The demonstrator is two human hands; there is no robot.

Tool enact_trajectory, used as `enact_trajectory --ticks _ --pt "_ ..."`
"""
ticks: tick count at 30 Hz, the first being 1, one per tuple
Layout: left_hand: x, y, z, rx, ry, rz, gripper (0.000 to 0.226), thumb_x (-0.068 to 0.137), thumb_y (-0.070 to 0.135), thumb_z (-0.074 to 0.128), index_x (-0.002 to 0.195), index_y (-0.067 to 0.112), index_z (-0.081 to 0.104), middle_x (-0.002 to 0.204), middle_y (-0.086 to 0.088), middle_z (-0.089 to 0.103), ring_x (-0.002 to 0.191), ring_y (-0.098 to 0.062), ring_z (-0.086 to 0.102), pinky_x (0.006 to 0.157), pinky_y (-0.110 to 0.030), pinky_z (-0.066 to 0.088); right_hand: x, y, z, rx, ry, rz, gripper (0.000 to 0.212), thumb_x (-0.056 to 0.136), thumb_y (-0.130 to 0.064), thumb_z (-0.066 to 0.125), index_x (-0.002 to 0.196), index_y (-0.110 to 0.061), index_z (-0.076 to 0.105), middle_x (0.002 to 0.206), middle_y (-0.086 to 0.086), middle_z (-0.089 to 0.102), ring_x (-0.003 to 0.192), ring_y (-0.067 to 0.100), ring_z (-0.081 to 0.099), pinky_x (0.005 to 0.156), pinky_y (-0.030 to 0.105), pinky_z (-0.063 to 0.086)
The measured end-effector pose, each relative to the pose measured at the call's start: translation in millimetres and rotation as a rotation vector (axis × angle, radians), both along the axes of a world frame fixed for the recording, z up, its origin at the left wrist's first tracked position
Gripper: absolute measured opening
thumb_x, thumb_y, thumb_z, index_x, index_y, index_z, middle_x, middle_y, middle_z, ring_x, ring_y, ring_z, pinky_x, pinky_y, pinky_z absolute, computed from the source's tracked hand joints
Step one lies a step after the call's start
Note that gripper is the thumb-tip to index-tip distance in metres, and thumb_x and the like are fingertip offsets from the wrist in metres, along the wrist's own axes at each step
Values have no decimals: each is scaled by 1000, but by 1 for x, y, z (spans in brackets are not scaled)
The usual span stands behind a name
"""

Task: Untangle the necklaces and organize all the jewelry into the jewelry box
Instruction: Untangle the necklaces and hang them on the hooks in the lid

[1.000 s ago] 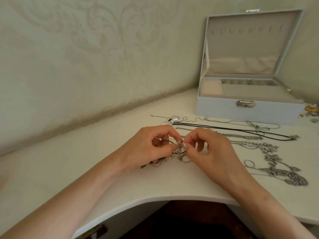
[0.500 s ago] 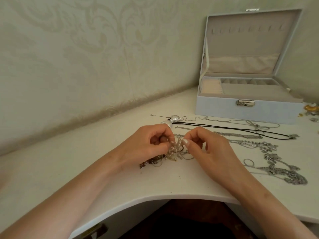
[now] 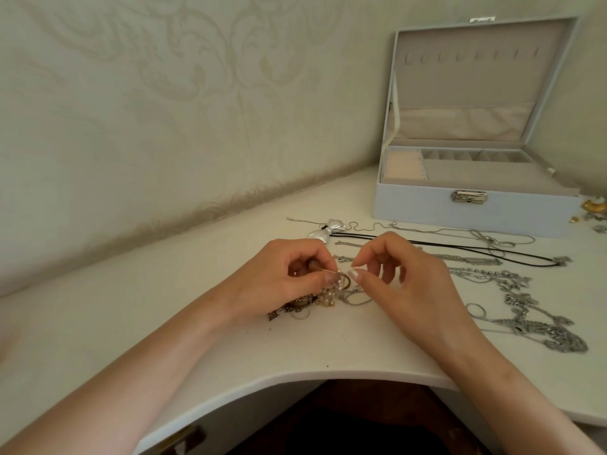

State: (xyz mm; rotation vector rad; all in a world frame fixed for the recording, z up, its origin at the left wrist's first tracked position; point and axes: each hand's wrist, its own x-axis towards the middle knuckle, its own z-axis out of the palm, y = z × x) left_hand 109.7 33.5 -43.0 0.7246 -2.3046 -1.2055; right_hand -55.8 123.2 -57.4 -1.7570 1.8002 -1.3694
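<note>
Both hands meet mid-table over the tangle, a small clump of gold beads and thin chains resting on the white table. The left hand has its fingers curled, with thumb and forefinger pinching the clump's top. The right hand is curled too, thumb and forefinger tips nipped together on what looks like one fine strand at the clump's 2 o'clock corner; the strand is too thin to confirm. The clump's long axis runs close to 9-to-3, with the left end sagging toward the near edge. Most of it lies under the left hand, so the left reads as the anchor and the right as the picker. To separate the strand, the pull likely goes toward 3 o'clock, along that axis and away from the left pinch. The jewelry box sits at about 1 o'clock from the hands, well apart, lid up and compartments showing no jewelry from here. The right hand is nearer to it. Between hands and box, a black cord necklace and a silver bow lie already straightened. Silver necklaces spread at 3 o'clock, just beside the right wrist. Small gold pieces sit at the box's right corner. Nothing is boxed yet, so the task looks early on, with untangling in progress.
</note>
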Motion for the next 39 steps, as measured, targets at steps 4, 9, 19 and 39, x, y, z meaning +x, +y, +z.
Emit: enact_trajectory --ticks 4,9,19,39 --pt "-1 1 0 -8 8 6 5 84 23 66 79 22 65 62 14 59 59 -7 49 56 -19 39 1 0 -2 -25 42 -10 18 73 -21 73 67 -33 61 71 -15 57 71 9 48 61 14 32" --pt "-2 2 -1 -35 19 12 4 80 26 63 78 23 65 62 14 57 59 -9 48 56 -21 39 1 -1 -3 -10 35 8 12 72 -28 74 67 -33 64 65 -12 55 70 10 48 62 23 34" --pt "-2 4 -1 -36 17 9 8 87 13 65 80 17 63 61 14 56 56 -8 46 54 -18 38 1 -1 -3 -11 44 17 10 73 -25 67 67 -32 63 62 -13 54 69 9 47 62 23 35" --pt "-3 7 1 7 84 17 5 84 18 63 81 22 63 69 8 61 60 -6 51 58 -17 42 1 -2 -3 19 33 19 16 75 -23 73 66 -33 64 71 -18 57 69 9 47 64 27 36"
